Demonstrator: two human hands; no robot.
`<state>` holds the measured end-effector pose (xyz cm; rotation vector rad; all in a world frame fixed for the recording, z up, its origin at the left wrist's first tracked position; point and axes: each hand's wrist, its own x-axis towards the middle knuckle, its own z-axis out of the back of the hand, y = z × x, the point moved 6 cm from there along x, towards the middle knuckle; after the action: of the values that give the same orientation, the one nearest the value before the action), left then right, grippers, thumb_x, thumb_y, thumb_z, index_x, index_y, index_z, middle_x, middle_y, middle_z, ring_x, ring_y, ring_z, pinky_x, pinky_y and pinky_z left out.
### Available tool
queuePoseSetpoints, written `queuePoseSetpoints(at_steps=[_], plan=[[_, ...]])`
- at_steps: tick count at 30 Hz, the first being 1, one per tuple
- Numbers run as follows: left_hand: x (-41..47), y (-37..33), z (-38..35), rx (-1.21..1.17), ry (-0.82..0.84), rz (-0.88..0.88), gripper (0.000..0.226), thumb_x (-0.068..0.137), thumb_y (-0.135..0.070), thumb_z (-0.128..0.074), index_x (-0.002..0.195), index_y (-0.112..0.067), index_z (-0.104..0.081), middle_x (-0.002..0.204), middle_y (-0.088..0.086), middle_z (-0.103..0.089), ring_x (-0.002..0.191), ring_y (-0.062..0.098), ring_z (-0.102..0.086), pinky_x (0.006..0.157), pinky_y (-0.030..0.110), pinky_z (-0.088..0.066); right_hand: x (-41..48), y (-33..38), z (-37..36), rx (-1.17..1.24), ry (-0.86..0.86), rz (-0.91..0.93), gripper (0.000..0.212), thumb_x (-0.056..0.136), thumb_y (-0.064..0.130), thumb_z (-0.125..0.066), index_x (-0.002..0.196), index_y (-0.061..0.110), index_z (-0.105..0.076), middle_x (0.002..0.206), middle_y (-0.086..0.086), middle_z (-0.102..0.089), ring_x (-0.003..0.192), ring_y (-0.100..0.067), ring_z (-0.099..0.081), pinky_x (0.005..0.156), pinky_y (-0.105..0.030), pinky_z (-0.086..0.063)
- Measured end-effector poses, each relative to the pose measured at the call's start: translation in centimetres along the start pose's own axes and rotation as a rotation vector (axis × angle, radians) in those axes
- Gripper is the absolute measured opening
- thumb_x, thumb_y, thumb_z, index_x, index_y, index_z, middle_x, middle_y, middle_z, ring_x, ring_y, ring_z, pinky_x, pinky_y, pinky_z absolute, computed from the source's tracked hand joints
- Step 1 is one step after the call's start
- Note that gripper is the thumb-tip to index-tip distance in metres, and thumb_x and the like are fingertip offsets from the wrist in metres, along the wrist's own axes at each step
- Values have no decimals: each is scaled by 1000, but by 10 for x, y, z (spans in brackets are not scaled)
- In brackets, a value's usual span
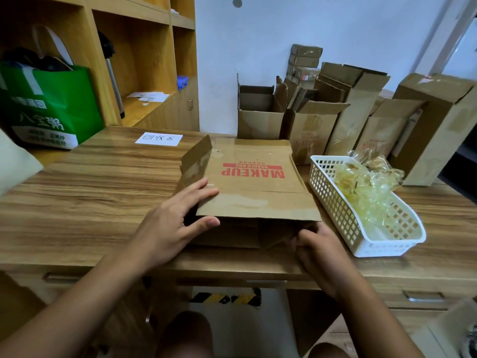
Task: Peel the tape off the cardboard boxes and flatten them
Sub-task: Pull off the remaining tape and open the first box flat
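A wood-grain desk stands against a white wall, beside open wooden shelving

flat brown cardboard box: red print "MAKEUP", with smaller "SHARED BOX" on a red bar, upside down to the viewer; tiny line beyond is unreadable
white paper sheet: handwritten "回收区"
green shopping bag: white "八宝粥"; other lines too blurred
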<state>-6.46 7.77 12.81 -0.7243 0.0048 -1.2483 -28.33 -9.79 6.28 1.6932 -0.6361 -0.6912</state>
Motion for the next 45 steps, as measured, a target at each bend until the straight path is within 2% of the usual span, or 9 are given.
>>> queuePoseSetpoints(at_steps=[2, 5, 11, 17, 21, 25, 31, 36, 45], plan=[[-1, 2, 0, 6, 14, 10, 72, 81, -91, -23, 144, -59, -33, 151, -43, -24, 139, -1, -36, 108, 40, -43, -4, 7, 7, 220, 68, 26, 66, 65, -17, -35, 121, 3, -63, 105, -19, -74, 86, -22, -74, 76, -29, -63], [-3, 6, -2, -32, 47, 44, 75, 82, -91, -17, 146, -56, -35, 151, -38, -30, 141, 0, -37, 111, 44, -40, -11, 24, 13, 412, 133, 16, 82, 62, -15, -28, 139, -2, -55, 133, -24, -63, 123, -31, -62, 111, -40, -46], [-6, 10, -9, -41, 94, 90, 67, 89, -83, -18, 143, -53, -43, 144, -39, -40, 134, -12, -36, 113, 29, -37, -8, 25, 29, 285, -118, -7, 69, 70, -7, -33, 131, 5, -62, 125, -14, -71, 99, -19, -72, 79, -28, -51], [-10, 16, -21, 83, 205, 136, 54, 93, -66, -27, 141, -50, -46, 143, -28, -47, 134, -3, -42, 112, 29, -39, 2, 46, 34, -374, -335, 156, 39, 106, 16, -42, 136, 33, -61, 145, 5, -57, 132, -10, -53, 109, -30, -40], [-5, 19, -24, 126, 205, 112, 43, 99, -41, -54, 142, -46, -47, 145, -24, -48, 134, -1, -42, 115, 33, -38, 20, 42, 2, -1031, -107, 269, 56, 105, 38, -48, 158, 30, -32, 166, 14, -17, 152, -4, -12, 123, -30, -14], [-1, 27, -27, 158, 232, 135, 53, 95, -48, -57, 146, -41, -44, 148, -23, -42, 136, 1, -37, 117, 34, -33, 36, 23, -9, -1337, 22, 219, 60, 106, 49, -38, 161, 31, -21, 169, 11, -5, 156, -12, 5, 124, -31, -2], [-9, 45, -39, 243, 334, 181, 86, 72, -88, -15, 148, -52, -31, 160, -26, -14, 149, -2, -9, 125, 37, -6, 41, -2, -2, -1489, 45, 178, 62, 105, 55, -26, 162, 32, -14, 170, 10, -2, 156, -12, 6, 127, -33, -1], [-11, 49, -39, 272, 300, 171, 85, 76, -87, -10, 152, -50, -22, 160, -26, -9, 148, -5, -4, 120, 28, 1, 45, -3, 2, -1485, 40, 186, 66, 102, 60, -22, 162, 35, -13, 169, 11, 1, 155, -10, 9, 127, -35, 0], [-10, 60, -31, 354, 350, 347, 76, 83, -83, -13, 153, -54, -4, 163, -17, 11, 152, 9, 11, 122, 44, -1, 46, 1, 4, -1431, 56, 128, 66, 101, 62, -26, 161, 38, -10, 169, 10, 6, 156, -16, 11, 127, -36, 1]])
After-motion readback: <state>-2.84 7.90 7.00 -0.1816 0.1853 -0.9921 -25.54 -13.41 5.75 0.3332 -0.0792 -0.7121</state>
